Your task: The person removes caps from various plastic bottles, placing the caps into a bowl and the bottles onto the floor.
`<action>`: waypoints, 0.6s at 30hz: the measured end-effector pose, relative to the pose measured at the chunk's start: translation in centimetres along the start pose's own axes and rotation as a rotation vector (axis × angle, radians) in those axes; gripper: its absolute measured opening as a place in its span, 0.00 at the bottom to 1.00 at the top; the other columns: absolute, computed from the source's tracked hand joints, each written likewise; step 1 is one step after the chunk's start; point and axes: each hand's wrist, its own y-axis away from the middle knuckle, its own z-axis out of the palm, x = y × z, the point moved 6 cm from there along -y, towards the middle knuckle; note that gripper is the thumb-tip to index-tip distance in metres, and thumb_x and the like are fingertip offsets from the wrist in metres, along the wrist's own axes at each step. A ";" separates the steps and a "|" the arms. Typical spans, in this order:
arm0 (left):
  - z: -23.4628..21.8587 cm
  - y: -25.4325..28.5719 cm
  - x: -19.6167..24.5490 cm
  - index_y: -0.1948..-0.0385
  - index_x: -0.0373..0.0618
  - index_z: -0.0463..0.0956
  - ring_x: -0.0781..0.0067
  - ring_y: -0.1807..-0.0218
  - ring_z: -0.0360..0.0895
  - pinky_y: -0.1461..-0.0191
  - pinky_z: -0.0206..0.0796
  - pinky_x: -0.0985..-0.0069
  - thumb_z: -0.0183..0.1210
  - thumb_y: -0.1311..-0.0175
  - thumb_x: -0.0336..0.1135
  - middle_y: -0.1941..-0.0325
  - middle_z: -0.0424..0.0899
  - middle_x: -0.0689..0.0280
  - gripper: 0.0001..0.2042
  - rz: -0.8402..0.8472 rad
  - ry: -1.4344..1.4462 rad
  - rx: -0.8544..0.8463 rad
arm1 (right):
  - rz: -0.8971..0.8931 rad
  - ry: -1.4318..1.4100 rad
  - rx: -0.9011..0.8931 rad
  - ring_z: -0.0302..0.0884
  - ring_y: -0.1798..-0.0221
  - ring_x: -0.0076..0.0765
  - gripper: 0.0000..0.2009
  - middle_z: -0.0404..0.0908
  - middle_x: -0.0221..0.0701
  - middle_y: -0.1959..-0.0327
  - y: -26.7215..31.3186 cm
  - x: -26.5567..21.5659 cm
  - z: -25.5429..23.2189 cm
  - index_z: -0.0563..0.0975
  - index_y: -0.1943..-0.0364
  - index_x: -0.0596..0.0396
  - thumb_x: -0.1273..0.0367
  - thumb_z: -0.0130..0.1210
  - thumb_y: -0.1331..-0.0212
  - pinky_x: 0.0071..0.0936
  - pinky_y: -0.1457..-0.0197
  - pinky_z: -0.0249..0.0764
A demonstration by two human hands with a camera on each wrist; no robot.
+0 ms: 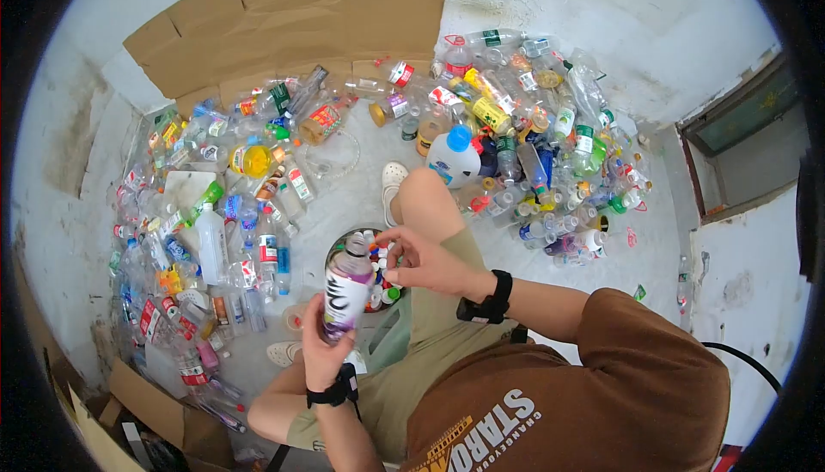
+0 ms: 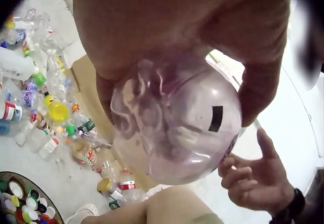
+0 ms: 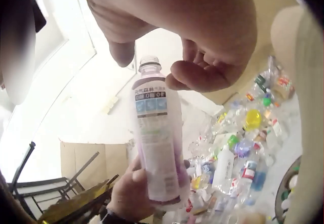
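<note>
My left hand (image 1: pixel 326 356) grips the lower part of a clear bottle with a purple tint (image 1: pixel 346 290) and a white wrap label. The bottle stands nearly upright, and its threaded neck shows bare, without a cap, in the right wrist view. My right hand (image 1: pixel 427 266) is just beside the bottle's neck, thumb and fingers apart and loosely bent, nothing visible between them. In the left wrist view the dimpled base of the bottle fills the middle. Below both hands sits a round basin (image 2: pixel 31 179) of many coloured caps (image 1: pixel 391 294), partly hidden behind the bottle.
Piles of plastic bottles lie at left (image 1: pixel 215 240) and right (image 1: pixel 550 146). A white jug with a blue cap (image 1: pixel 454 161) stands near the right pile. Cardboard (image 1: pixel 292 25) leans against the back wall; a cardboard box (image 1: pixel 163 403) sits at lower left.
</note>
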 end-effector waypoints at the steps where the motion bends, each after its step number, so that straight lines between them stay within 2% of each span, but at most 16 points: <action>1: 0.5 0.0 0.3 0.39 0.36 0.61 0.67 0.41 0.69 0.37 0.61 0.70 0.62 0.57 0.23 0.43 0.70 0.58 0.36 -0.012 -0.040 -0.045 | -0.043 0.062 0.002 0.69 0.63 0.20 0.29 0.70 0.25 0.63 -0.2 -0.6 -0.3 0.63 0.39 0.50 0.64 0.63 0.44 0.18 0.63 0.68; 3: 1.5 0.1 0.4 0.40 0.35 0.62 0.67 0.42 0.69 0.36 0.59 0.69 0.63 0.58 0.26 0.44 0.71 0.58 0.36 -0.036 -0.119 -0.134 | -0.083 0.132 -0.002 0.69 0.62 0.19 0.27 0.70 0.25 0.62 -0.3 -1.8 -0.6 0.66 0.42 0.51 0.66 0.64 0.45 0.18 0.62 0.68; 10: 2.0 -0.2 -1.9 0.40 0.35 0.62 0.66 0.42 0.69 0.35 0.59 0.69 0.62 0.60 0.23 0.43 0.70 0.58 0.37 0.002 -0.196 -0.210 | -0.135 0.384 -0.037 0.69 0.59 0.16 0.16 0.72 0.23 0.61 0.0 -3.2 -1.5 0.74 0.54 0.54 0.69 0.63 0.47 0.16 0.60 0.68; 13: 1.8 -0.4 -1.8 0.40 0.37 0.63 0.59 0.37 0.66 0.32 0.55 0.65 0.64 0.60 0.25 0.40 0.69 0.56 0.37 0.090 -0.277 -0.100 | -0.180 0.392 -0.006 0.69 0.59 0.16 0.16 0.74 0.24 0.60 0.1 -3.1 -2.2 0.74 0.55 0.54 0.69 0.63 0.48 0.18 0.59 0.69; 16: 0.3 -1.0 -0.5 0.36 0.39 0.59 0.59 0.34 0.62 0.29 0.49 0.63 0.62 0.57 0.25 0.37 0.66 0.55 0.38 0.098 -0.264 0.154 | -0.147 0.508 0.152 0.71 0.61 0.17 0.16 0.75 0.25 0.58 1.1 -6.1 -5.0 0.74 0.55 0.54 0.71 0.63 0.48 0.19 0.60 0.71; 17: -0.5 -1.0 -1.1 0.34 0.39 0.56 0.60 0.35 0.63 0.30 0.50 0.64 0.59 0.51 0.25 0.37 0.66 0.55 0.36 0.070 -0.257 0.190 | -0.193 0.450 0.209 0.73 0.63 0.18 0.17 0.75 0.26 0.57 0.8 -5.6 -6.8 0.74 0.54 0.54 0.73 0.62 0.49 0.20 0.61 0.73; 18: -1.3 -0.8 -2.0 0.34 0.39 0.56 0.60 0.36 0.64 0.31 0.51 0.65 0.57 0.49 0.25 0.38 0.66 0.55 0.35 0.022 -0.225 0.217 | -0.244 0.477 0.302 0.74 0.64 0.18 0.17 0.75 0.26 0.57 0.9 -5.5 -9.0 0.73 0.54 0.55 0.74 0.62 0.49 0.20 0.63 0.73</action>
